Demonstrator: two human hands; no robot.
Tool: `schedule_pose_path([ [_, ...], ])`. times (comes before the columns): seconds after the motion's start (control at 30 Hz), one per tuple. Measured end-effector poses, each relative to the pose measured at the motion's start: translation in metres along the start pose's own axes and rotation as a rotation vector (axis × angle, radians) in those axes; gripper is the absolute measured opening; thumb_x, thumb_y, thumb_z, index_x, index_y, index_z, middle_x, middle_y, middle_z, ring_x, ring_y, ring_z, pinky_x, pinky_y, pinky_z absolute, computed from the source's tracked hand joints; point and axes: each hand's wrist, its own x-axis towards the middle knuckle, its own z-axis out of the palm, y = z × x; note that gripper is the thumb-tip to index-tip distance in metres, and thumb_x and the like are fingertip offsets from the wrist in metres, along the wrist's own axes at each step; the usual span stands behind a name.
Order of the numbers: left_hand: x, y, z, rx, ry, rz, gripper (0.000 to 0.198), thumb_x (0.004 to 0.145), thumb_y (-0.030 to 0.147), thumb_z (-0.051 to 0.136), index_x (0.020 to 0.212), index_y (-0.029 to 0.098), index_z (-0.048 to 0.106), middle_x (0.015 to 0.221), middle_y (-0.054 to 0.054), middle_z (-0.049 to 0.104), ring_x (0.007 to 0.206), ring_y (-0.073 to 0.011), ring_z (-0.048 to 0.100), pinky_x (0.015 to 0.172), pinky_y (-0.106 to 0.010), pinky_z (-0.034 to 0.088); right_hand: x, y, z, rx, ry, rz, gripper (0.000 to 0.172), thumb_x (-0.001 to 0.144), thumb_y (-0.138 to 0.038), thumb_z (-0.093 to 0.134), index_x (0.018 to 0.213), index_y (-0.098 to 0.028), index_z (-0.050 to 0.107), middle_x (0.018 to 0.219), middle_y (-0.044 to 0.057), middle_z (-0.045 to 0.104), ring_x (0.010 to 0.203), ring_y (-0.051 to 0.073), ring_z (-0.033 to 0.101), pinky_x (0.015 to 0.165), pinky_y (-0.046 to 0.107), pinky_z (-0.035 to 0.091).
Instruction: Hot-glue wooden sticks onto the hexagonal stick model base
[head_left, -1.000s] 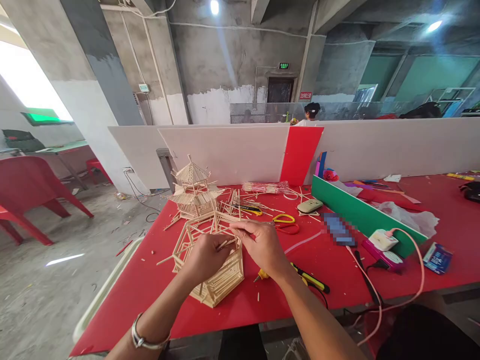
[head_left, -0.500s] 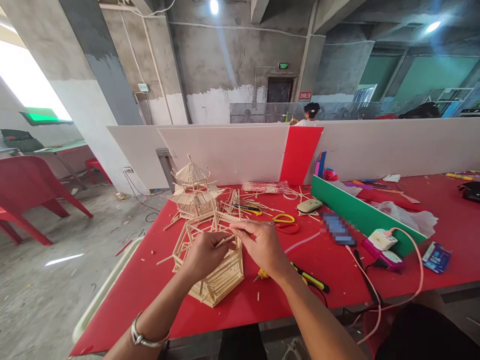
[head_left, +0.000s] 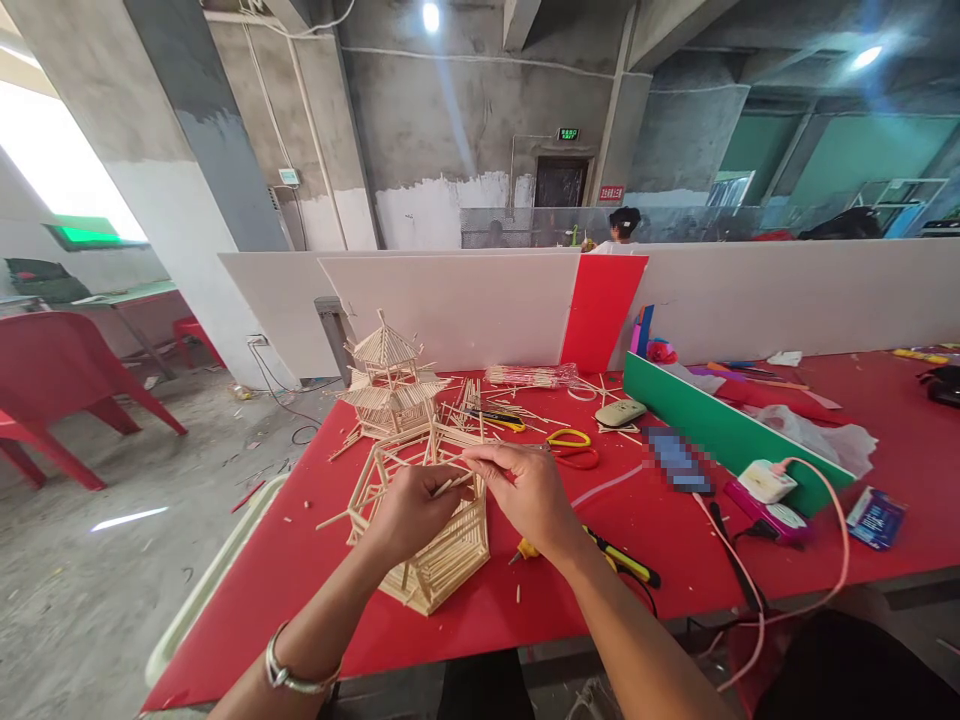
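My left hand (head_left: pixel 416 508) is closed on a thin wooden stick (head_left: pixel 451 486), whose end sticks out from the fingers. My right hand (head_left: pixel 527 492) is in a pinch beside it, fingertips near the stick; what lies between them is too small to make out. Both hands are over a many-sided open frame of glued wooden sticks (head_left: pixel 427 592), and they hide part of its top. Behind it stands a tiered stick pagoda (head_left: pixel 386 385) with a pointed roof.
Loose sticks (head_left: pixel 510 408), scissors (head_left: pixel 570 440), a yellow-handled cutter (head_left: pixel 634 566) and a yellow-bodied tool with a pointed tip (head_left: pixel 525 550) lie on the red table (head_left: pixel 300 620). To the right are a phone (head_left: pixel 679 458), a green board (head_left: pixel 735 425) and a charger with a pink cable (head_left: pixel 766 480).
Hardly anything differs. Both hands stay in the same place over the frame, with a slight shift of the fingers; the whole view has moved by a few pixels.
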Motion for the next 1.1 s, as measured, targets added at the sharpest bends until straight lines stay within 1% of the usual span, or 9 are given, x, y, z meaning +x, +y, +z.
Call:
schedule_pose_path([
  [0.33,0.0005,0.0003,-0.0002,0.009,-0.004,0.002,0.025,0.081,0.025,0.054,0.070,0.014,0.073,0.059,0.001,0.057,0.056,-0.0109,0.040,0.052,-0.023,0.031,-0.0008,0.0013,0.0005,0.019,0.004,-0.014,0.019,0.092,-0.023,0.061,0.103,-0.029,0.075,0.097,-0.001,0.078,0.090,0.015,0.072,0.084,0.026,0.055],
  [0.53,0.0003,0.0030,-0.0007,0.014,-0.001,0.000,0.023,0.080,0.025,0.054,0.071,0.014,0.073,0.056,0.002,0.054,0.055,-0.0111,0.039,0.051,-0.022,0.031,-0.0014,-0.0004,-0.0008,0.005,0.011,-0.021,0.018,0.091,-0.022,0.061,0.102,-0.027,0.075,0.096,0.000,0.078,0.088,0.015,0.073,0.082,0.025,0.055],
  [0.67,0.0004,0.0023,-0.0003,-0.006,-0.010,-0.007,0.025,0.080,0.026,0.055,0.076,0.014,0.075,0.059,0.000,0.060,0.058,-0.0128,0.045,0.053,-0.022,0.034,-0.0020,-0.0018,-0.0017,0.017,0.017,-0.032,0.018,0.091,-0.021,0.060,0.101,-0.026,0.074,0.096,0.000,0.077,0.089,0.014,0.072,0.084,0.024,0.055],
  [0.83,0.0009,-0.0009,0.0006,-0.021,-0.007,-0.003,0.025,0.080,0.026,0.056,0.081,0.014,0.077,0.065,-0.002,0.066,0.062,-0.0144,0.052,0.057,-0.022,0.038,-0.0018,-0.0008,-0.0013,0.030,0.020,-0.046,0.018,0.091,-0.020,0.061,0.102,-0.026,0.074,0.095,0.000,0.077,0.087,0.014,0.072,0.081,0.023,0.055],
  [0.97,0.0011,-0.0025,0.0006,-0.015,-0.017,0.003,0.026,0.081,0.024,0.054,0.084,0.014,0.078,0.065,-0.001,0.066,0.061,-0.0132,0.051,0.056,-0.022,0.038,-0.0012,0.0010,-0.0008,0.038,0.033,-0.064,0.018,0.090,-0.019,0.061,0.101,-0.026,0.074,0.095,0.000,0.077,0.087,0.014,0.073,0.081,0.023,0.055],
  [1.1,0.0010,-0.0026,0.0006,-0.012,-0.016,-0.004,0.025,0.080,0.022,0.054,0.083,0.014,0.078,0.064,0.000,0.065,0.058,-0.0122,0.048,0.054,-0.022,0.036,-0.0012,0.0025,-0.0003,0.035,0.039,-0.072,0.018,0.090,-0.020,0.061,0.101,-0.027,0.074,0.094,0.000,0.078,0.086,0.015,0.073,0.080,0.025,0.056],
])
